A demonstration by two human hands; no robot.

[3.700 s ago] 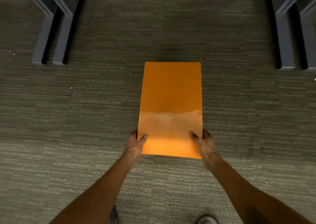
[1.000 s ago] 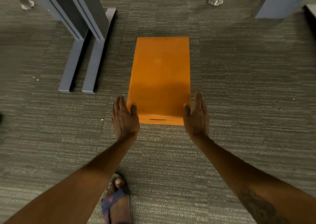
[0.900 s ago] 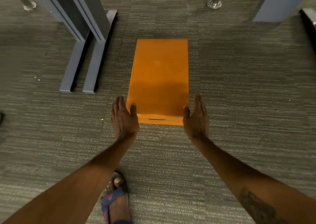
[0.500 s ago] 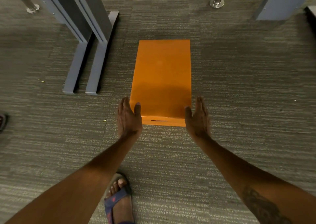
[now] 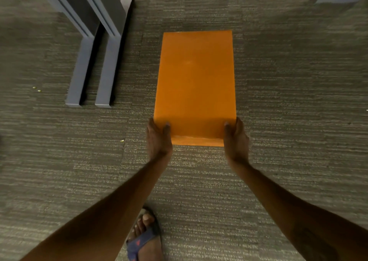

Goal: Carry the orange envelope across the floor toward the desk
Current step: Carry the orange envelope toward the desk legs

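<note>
Flat rectangular orange paper envelope (image 5: pixel 195 85) held level above the grey carpet (image 5: pixel 288 101), clamped at its near corners by the left hand (image 5: pixel 159 139) and right hand (image 5: pixel 236 139), thumbs on top; the symmetric grip likely prevents sagging. Grey metal desk legs (image 5: pixel 93 61) stand far left.

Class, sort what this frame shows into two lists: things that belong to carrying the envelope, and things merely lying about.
Belongs to the job:
orange envelope
left hand, gripping its near left corner
right hand, gripping its near right corner

Just lying about:
grey furniture feet
crumbs on the carpet
sandalled foot
</note>
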